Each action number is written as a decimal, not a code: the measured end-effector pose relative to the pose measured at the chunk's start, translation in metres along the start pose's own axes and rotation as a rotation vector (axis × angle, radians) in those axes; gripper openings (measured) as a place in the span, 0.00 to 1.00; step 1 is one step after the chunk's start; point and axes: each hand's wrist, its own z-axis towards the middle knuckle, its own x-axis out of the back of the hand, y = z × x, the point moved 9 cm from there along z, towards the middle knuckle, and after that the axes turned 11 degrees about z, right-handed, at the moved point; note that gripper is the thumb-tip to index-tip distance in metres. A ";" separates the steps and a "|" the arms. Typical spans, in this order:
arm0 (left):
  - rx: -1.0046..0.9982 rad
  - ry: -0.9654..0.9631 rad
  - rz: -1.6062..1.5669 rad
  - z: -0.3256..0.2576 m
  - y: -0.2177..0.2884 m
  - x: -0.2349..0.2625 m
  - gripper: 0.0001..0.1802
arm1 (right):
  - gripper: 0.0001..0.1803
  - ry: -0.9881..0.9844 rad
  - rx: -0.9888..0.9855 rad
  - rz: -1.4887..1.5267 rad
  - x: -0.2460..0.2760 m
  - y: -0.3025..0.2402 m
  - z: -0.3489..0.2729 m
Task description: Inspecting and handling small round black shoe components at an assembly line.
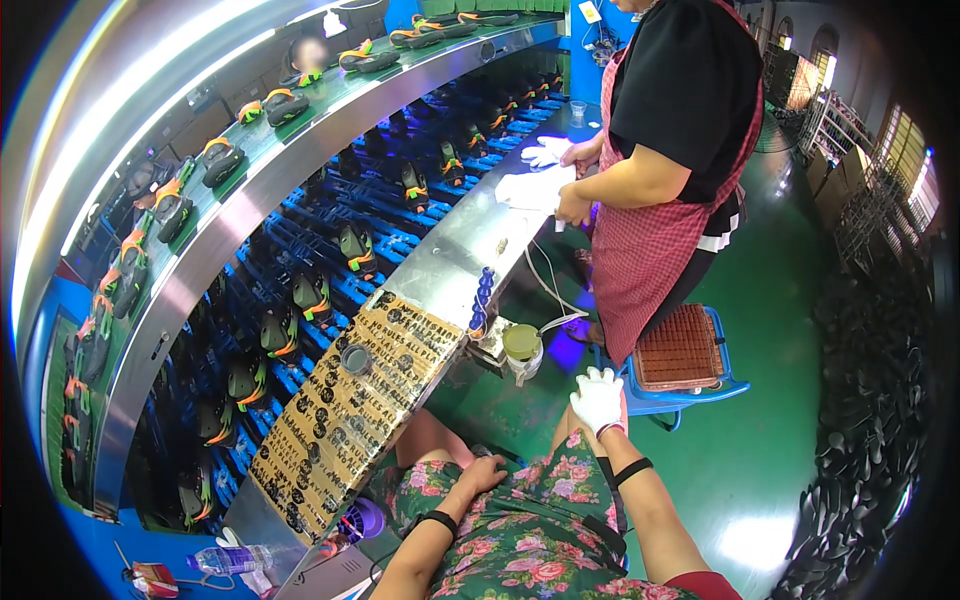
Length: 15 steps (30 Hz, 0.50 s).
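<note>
My left hand (484, 473) is bare and rests on my lap, on the flowered green cloth of my clothing (545, 540). Its fingers lie loosely stretched, with nothing held. On my right hand is a white glove (598, 395); the hand lies over my knee with its fingers spread, and it holds nothing. Nearest to my left hand is the cardboard-covered end of the metal bench (340, 420), with a small dark round disc (356, 359) on it. A yellow-green cup (521, 342) stands by the bench's side, beyond my knees.
A co-worker in a red checked apron (650, 260) holds white gloves (540, 185) over the bench. A blue stool (690, 385) with a woven seat stands close by. Shoe parts (360, 250) hang on blue racks at left; shoes (222, 160) line the upper belt. A plastic bottle (232, 560) lies lower left.
</note>
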 end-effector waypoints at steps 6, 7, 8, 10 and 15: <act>-0.009 0.016 0.010 -0.002 0.004 0.005 0.25 | 0.21 -0.011 -0.005 -0.002 -0.001 0.000 0.000; -0.006 0.006 0.002 -0.002 0.005 0.005 0.26 | 0.21 -0.018 -0.012 -0.007 -0.001 0.002 0.000; -0.005 0.007 0.003 -0.002 0.004 0.005 0.26 | 0.21 -0.024 -0.014 -0.011 -0.002 0.002 0.000; 0.003 0.005 0.000 -0.002 0.002 0.004 0.26 | 0.20 -0.018 -0.010 -0.011 -0.003 0.000 0.001; -0.007 0.009 0.003 -0.002 0.002 0.004 0.25 | 0.20 -0.025 -0.015 -0.006 -0.002 0.000 0.001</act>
